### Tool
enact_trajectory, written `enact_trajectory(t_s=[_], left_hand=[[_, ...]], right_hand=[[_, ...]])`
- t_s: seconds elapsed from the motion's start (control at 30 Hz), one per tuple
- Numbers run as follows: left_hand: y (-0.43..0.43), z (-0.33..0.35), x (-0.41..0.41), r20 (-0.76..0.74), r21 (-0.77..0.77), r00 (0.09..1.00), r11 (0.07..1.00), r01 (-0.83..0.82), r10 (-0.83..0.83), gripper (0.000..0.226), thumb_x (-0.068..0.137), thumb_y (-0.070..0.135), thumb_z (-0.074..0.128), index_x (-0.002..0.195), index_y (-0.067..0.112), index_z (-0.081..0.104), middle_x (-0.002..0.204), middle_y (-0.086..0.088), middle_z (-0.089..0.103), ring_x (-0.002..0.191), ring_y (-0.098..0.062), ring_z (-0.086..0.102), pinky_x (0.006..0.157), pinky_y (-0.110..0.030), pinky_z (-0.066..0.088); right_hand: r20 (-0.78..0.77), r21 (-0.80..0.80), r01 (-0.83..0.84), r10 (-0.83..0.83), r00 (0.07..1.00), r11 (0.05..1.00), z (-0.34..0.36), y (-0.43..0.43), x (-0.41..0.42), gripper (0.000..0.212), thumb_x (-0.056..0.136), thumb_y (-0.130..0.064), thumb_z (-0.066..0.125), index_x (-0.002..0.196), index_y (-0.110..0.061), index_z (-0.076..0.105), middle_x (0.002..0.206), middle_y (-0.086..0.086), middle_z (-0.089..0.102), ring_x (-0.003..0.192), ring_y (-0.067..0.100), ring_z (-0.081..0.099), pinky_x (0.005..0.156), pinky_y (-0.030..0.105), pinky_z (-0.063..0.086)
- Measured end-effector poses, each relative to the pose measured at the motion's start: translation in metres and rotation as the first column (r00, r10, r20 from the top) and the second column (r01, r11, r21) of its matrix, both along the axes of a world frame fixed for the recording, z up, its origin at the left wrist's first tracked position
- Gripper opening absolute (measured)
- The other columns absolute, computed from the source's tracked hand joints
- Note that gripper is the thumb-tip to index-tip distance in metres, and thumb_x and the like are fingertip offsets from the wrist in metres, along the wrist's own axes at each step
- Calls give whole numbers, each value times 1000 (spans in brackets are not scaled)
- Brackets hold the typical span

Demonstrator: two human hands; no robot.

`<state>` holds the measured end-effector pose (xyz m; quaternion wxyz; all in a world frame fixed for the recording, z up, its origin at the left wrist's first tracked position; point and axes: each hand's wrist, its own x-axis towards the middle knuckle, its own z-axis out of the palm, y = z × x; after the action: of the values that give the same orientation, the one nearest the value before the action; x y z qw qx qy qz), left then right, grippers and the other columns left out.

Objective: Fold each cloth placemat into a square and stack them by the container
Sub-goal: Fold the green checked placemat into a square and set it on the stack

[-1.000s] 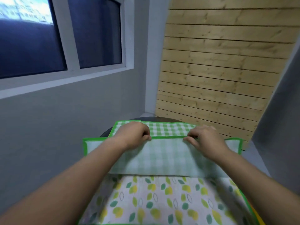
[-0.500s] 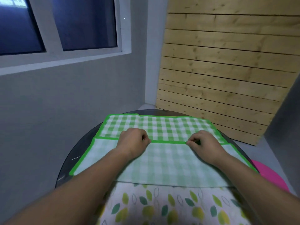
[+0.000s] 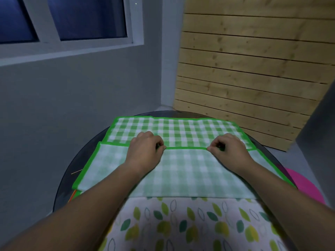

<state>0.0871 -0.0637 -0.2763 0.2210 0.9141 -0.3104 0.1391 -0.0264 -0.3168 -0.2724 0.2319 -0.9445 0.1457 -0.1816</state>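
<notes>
A green checked placemat with a bright green border lies across a round dark table. Its near part is folded over, pale underside up, and the folded border runs across the middle. My left hand pinches that border left of centre. My right hand pinches it right of centre. Nearer to me lies a white placemat with a green and yellow leaf print, partly under the checked one. No container is in view.
A grey wall with a window stands at the left, and a wooden slat panel leans at the back right. A pink round object shows beyond the table's right edge. An orange and green cloth edge peeks out at the left.
Both hands have carried the folded border away from me and lowered it toward the table. More of the checked top side and the table shows as the view tips down.
</notes>
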Motion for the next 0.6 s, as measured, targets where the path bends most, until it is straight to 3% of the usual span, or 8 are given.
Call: enact_trajectory(t_s=[0.13,0.23,0.37,0.5,0.6], left_hand=[[3,9,-6,-25,63,1000,998,13,-12,19,96,35,56,103,26,71,99,4,63,97,-21,57,83,-34,44],[6,20,-15,0,42,1000,999,27,-27,23,96,38,53,105,25,69,101,4,63,96,-20,57,81,-33,40],[8,30,-35,-111,87,986,987,133,-123,32,96,49,48,106,27,69,103,5,62,98,-17,57,83,-34,47],[4,22,-46,-221,165,963,967,193,-154,50,94,64,39,124,31,61,119,3,55,113,-17,50,99,-39,44],[3,8,-46,-219,130,968,979,156,-126,50,93,63,44,130,32,57,126,5,51,122,-17,44,105,-34,35]], right_hand=[[73,-22,-14,15,997,1000,12,8,-5,14,83,-40,72,87,-27,69,90,-8,58,91,17,55,86,39,47],[140,-39,-77,82,987,996,23,26,-12,12,84,-36,72,83,-25,70,92,-9,60,95,14,53,86,33,42],[20,54,-165,164,986,985,27,40,-14,11,89,-33,66,89,-24,73,97,-11,64,98,11,55,87,29,44],[-29,130,-90,95,995,987,31,18,12,16,92,-29,64,97,-19,75,100,-6,71,97,13,62,85,28,45],[-33,158,-10,15,999,987,31,-5,38,17,92,-26,65,100,-16,75,99,-2,73,91,16,63,81,27,45]])
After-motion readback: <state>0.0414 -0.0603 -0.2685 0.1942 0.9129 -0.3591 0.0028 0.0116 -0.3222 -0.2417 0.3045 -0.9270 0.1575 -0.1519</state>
